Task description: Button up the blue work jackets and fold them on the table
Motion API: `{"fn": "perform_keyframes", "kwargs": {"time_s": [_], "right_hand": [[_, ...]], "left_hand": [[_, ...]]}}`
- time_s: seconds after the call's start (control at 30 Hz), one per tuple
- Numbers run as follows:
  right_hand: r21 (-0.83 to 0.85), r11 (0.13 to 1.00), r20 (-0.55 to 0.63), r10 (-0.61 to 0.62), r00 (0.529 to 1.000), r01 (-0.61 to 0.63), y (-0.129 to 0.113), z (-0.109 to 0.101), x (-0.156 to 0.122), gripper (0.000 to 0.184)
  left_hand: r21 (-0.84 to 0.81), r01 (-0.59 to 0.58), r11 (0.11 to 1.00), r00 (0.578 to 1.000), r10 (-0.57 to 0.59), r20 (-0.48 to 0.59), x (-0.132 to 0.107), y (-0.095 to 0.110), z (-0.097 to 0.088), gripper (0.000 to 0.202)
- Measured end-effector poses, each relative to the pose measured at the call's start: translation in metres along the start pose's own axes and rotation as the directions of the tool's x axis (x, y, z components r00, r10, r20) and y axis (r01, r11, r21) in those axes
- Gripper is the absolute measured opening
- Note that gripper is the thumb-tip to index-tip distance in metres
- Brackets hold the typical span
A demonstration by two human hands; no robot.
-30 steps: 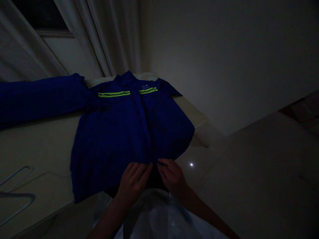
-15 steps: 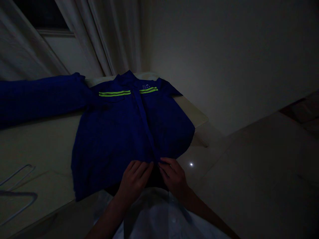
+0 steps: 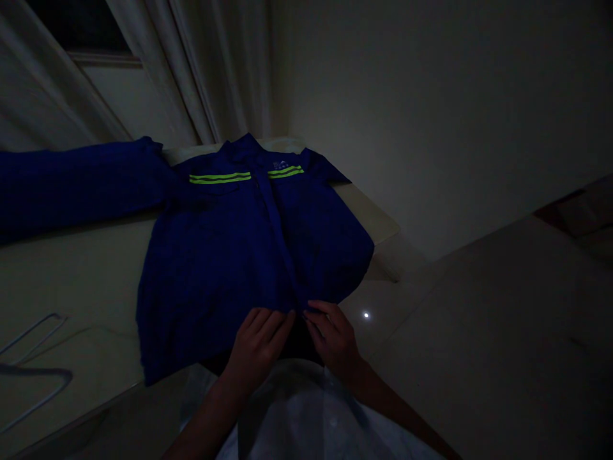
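A dark blue work jacket (image 3: 215, 249) with yellow-green stripes across the chest lies front up, its collar pointing away from me. Its bottom hem is at my side. My left hand (image 3: 261, 338) is closed on the hem just left of the front opening. On the other side of that opening, my right hand (image 3: 332, 335) pinches the hem's edge. The fingertips of both hands are close together at the lower end of the front placket (image 3: 282, 249). Whatever small part lies between the fingers is too dark to make out.
The jacket lies on a pale table (image 3: 90, 287) whose right corner juts toward the wall (image 3: 431, 115). White hangers (image 3: 57, 377) rest at the table's left. One blue sleeve (image 3: 76, 185) stretches left. Curtains (image 3: 230, 70) hang behind, and floor (image 3: 460, 332) shows at right.
Almost nothing differs. Both hands stay at the hem near the front opening, with the right fingers shifted very slightly. The view has moved a touch.
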State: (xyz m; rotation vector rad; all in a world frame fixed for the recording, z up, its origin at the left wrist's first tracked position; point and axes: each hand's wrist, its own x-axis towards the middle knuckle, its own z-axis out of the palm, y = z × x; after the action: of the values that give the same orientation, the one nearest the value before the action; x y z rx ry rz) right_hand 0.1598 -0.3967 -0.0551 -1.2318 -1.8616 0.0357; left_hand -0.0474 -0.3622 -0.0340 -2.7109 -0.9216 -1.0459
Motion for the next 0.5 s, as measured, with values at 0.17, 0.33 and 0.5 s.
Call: {"fn": "perform_keyframes", "kwargs": {"time_s": [0.17,0.33,0.5], "right_hand": [[-0.013,1.000,-0.007,0.001,1.000,-0.002,-0.0008,0.0012,0.0015,0.020],[-0.039,0.999,0.013,-0.025,1.000,0.025,-0.0027,0.0017,0.0051,0.019],[-0.070,0.995,0.038,-0.075,0.996,0.077,-0.0033,0.0053,0.0041,0.021]], "left_hand": [[0.002,-0.021,1.000,1.000,0.022,-0.002,0.0024,0.0003,-0.0022,0.026],[-0.003,-0.015,1.000,1.000,0.015,0.008,-0.0007,0.0001,0.0011,0.027],[0.009,-0.020,1.000,1.000,0.019,0.018,-0.0015,0.0007,0.0026,0.026]]}}
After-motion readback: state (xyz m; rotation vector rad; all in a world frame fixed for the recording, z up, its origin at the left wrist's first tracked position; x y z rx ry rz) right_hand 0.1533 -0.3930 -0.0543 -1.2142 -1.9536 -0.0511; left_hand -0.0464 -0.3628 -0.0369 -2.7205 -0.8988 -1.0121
